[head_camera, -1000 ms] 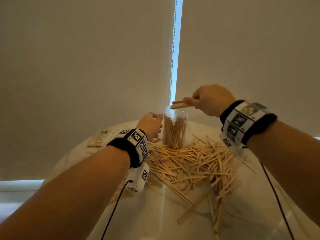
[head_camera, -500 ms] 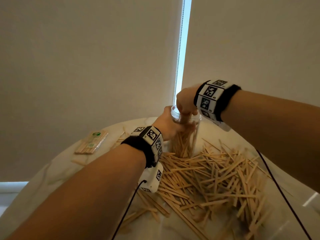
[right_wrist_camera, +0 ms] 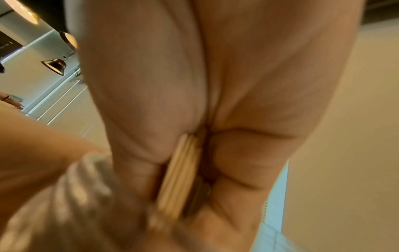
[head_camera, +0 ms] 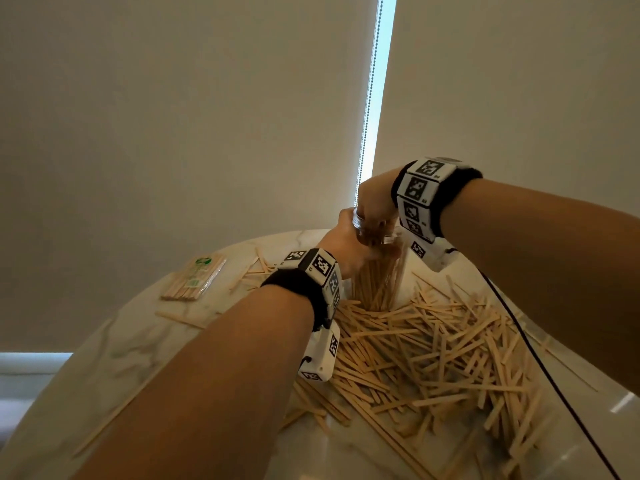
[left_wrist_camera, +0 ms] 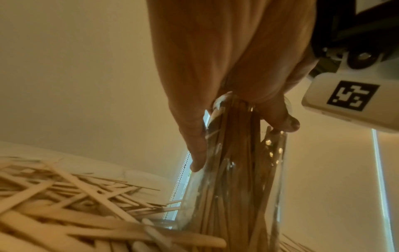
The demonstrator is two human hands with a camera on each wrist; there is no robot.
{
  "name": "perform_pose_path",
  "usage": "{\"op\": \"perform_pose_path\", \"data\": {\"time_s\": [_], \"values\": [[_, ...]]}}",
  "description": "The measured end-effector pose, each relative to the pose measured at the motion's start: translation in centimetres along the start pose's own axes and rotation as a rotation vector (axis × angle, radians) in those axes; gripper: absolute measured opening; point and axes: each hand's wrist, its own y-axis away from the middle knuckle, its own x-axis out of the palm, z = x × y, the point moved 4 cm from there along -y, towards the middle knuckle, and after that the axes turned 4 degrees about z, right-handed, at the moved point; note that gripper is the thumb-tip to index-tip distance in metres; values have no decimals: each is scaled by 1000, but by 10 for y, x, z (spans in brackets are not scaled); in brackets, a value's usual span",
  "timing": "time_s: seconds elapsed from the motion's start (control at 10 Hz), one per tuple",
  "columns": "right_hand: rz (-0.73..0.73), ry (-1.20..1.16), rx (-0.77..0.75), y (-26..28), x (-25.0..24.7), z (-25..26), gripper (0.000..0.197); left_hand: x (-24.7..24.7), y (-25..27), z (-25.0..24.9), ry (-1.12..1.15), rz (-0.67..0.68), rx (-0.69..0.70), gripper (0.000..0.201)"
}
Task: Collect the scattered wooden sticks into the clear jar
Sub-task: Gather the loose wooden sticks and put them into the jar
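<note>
In the right wrist view the right hand's fingers point(right_wrist_camera: 248, 153) and thumb pinch a small bundle of sticks point(right_wrist_camera: 177, 179), flat pale wood with the edges stacked together, pointing down into the jar's mouth. In the head view the right hand point(head_camera: 375, 202) sits right of centre, bent down at the wrist over the clear jar point(head_camera: 379, 271), fingertips dipped inside the rim.

The left hand point(head_camera: 343, 244) wraps the jar's upper part from the left; in the left wrist view its fingers point(left_wrist_camera: 194, 145) curl round the glassy wall just under the rim, the thumb point(left_wrist_camera: 278, 117) on the other side. The jar is a tall, smooth, see-through cylinder packed with upright sticks, and it stands on the table at the far edge of the pile.

Both forearms carry black wristbands with white blocks printed in black-and-white square markers, and a thin black cable runs from each.

The scattered wooden sticks point(head_camera: 433, 358) fill the lower right of the head view in a loose, criss-crossed heap on the round marble-patterned table point(head_camera: 114, 341). A wrapped packet of sticks point(head_camera: 194, 278) lies at the left. Pale roller blinds point(head_camera: 173, 116) fill the upper frame, with a bright gap and a bead chain between them.

A second ago the right hand held its bundle level above the jar and the left hand was beside the jar, not on it; half a second ago both were already at the jar much as now.
</note>
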Motion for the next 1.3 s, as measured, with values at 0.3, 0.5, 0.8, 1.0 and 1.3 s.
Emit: {"op": "perform_pose_path", "data": {"time_s": [0.3,0.5,0.8,1.0,1.3], "values": [[-29,-2,-7,-13,13,-13,16,0,3,0,11,2,6,100],[-31,-197,-17,2,6,-26,28,-1,4,2,18,-13,16,106],[-95,-418,-11,34,8,-24,29,-1,8,-3,-19,-35,18,111],[-452,-536,-38,108,10,-28,25,-12,46,3,-312,22,-192,121],[39,-356,62,186,128,-6,43,-57,177,28,-799,146,-348,40]]}}
